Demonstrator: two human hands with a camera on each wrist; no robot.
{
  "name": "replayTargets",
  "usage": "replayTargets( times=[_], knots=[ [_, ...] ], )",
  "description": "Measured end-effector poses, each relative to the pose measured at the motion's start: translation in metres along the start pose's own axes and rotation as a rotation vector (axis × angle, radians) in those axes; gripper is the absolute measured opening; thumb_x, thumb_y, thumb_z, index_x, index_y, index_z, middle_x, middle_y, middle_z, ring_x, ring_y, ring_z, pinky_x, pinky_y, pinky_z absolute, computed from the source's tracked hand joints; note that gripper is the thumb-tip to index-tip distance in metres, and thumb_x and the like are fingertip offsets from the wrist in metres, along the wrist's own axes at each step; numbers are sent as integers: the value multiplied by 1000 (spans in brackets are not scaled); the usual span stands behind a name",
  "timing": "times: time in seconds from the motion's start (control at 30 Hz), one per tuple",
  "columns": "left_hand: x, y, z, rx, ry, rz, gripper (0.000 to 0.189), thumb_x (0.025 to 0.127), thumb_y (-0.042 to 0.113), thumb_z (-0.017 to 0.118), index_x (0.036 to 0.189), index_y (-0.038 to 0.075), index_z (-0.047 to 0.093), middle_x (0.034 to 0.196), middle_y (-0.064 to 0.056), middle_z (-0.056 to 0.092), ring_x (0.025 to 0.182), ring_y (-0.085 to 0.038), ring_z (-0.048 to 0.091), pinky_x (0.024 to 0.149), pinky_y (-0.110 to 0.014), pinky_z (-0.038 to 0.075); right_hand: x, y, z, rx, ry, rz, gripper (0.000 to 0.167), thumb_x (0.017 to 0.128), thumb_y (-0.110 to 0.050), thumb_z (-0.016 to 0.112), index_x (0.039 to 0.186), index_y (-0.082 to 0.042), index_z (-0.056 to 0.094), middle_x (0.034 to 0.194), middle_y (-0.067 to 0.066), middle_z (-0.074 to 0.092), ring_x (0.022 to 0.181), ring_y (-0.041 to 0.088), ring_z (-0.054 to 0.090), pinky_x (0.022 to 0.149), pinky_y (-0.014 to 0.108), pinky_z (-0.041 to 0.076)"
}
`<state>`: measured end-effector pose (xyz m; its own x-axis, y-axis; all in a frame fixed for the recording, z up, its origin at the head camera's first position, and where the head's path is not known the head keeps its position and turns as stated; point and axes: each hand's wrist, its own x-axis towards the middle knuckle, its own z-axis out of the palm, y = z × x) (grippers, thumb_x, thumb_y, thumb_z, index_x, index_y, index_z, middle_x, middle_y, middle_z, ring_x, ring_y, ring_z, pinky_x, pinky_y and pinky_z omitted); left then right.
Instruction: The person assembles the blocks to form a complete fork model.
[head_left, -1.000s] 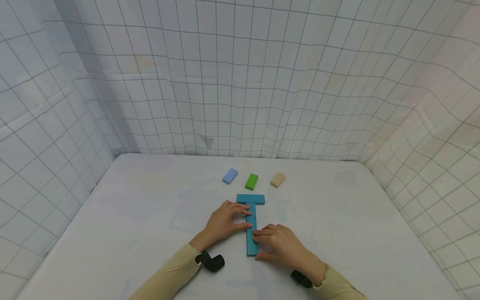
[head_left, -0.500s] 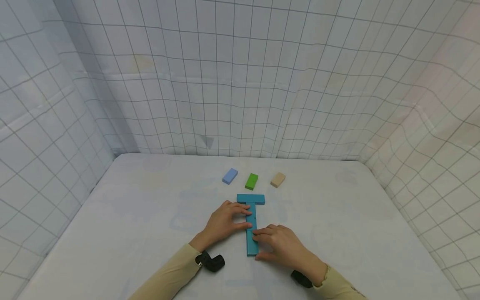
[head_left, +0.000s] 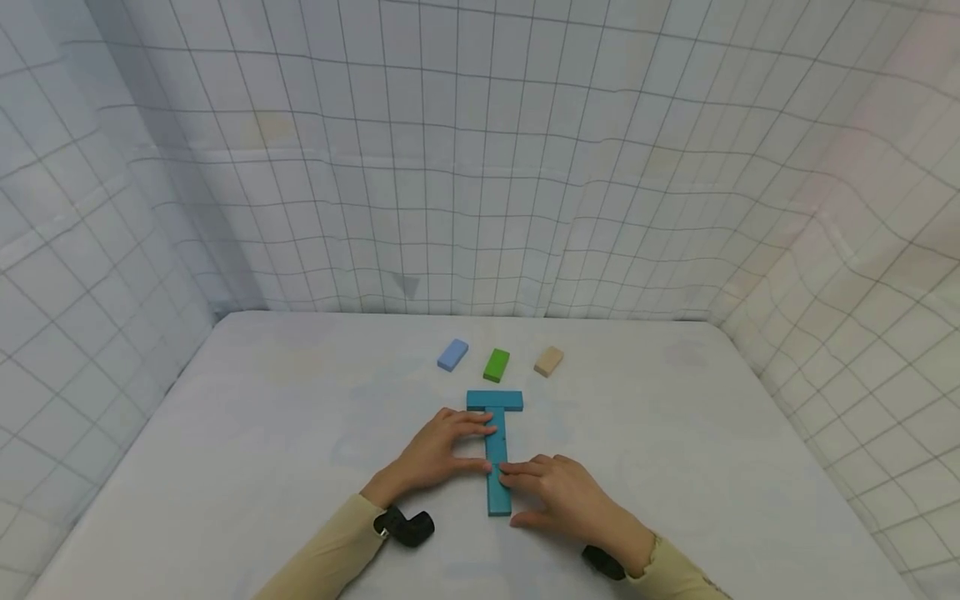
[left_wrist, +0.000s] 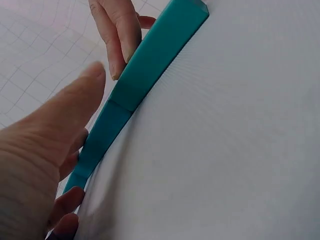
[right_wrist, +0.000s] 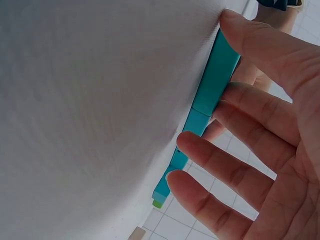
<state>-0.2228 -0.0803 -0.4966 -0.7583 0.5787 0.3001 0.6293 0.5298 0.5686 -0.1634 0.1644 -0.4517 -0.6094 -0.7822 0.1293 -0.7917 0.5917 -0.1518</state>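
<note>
Three teal blocks lie flat in a T: a crosspiece (head_left: 495,400) at the far end, an upper stem block (head_left: 497,448) and a lower stem block (head_left: 498,497) end to end. My left hand (head_left: 433,450) rests fingertips on the upper stem block. Its thumb (left_wrist: 82,92) stands off the blocks in the left wrist view. From the right, my right hand (head_left: 566,498) touches the lower stem block near the joint, its fingers loosely extended. The right thumb lies beside that block's near end, just apart from it in the head view.
Beyond the T lie a light blue block (head_left: 453,355), a green block (head_left: 497,365) and a tan block (head_left: 549,362), set apart in a row. The white tabletop (head_left: 262,433) ends at gridded cloth walls (head_left: 480,183). Each wrist wears a black camera (head_left: 405,527).
The left thumb has drawn back off the stem toward the near side. The right thumb has shifted slightly away from the lower block. The head view has tilted a little; the blocks keep their arrangement.
</note>
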Motion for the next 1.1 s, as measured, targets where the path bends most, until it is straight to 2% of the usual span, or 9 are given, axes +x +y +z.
replayTargets(
  times=[0.2, 0.33, 0.63, 1.1],
  knots=[
    [0, 3, -2, 51, -62, 2, 82, 68, 69, 70, 133, 22, 55, 143, 6, 42, 120, -20, 40, 98, -43, 34, -1, 2, 0, 10, 7, -5, 51, 82, -42, 72, 124, -14, 65, 130, -3, 57, 109, 14, 56, 86, 37, 48],
    [-1, 7, 0, 101, -87, -9, 90, 65, 75, 67, 136, 23, 49, 146, 6, 37, 121, -21, 37, 98, -44, 32, -1, 2, -1, 32, -4, -9, 50, 83, -40, 73, 125, -13, 64, 131, -2, 56, 111, 14, 56, 87, 36, 48],
    [-5, 12, 5, 145, -106, -54, 94, 66, 82, 59, 140, 27, 43, 151, 7, 28, 128, -18, 30, 98, -45, 29, -1, 4, -2, 82, -16, -30, 50, 84, -35, 73, 126, -10, 63, 132, 1, 55, 116, 15, 53, 91, 36, 46],
    [-8, 15, 7, 191, -107, -40, 89, 71, 78, 58, 143, 29, 39, 151, 4, 28, 130, -21, 28, 96, -46, 29, -1, 4, -1, 92, -16, -53, 48, 85, -33, 72, 125, -10, 63, 132, 1, 55, 115, 14, 54, 90, 35, 46]
  ],
)
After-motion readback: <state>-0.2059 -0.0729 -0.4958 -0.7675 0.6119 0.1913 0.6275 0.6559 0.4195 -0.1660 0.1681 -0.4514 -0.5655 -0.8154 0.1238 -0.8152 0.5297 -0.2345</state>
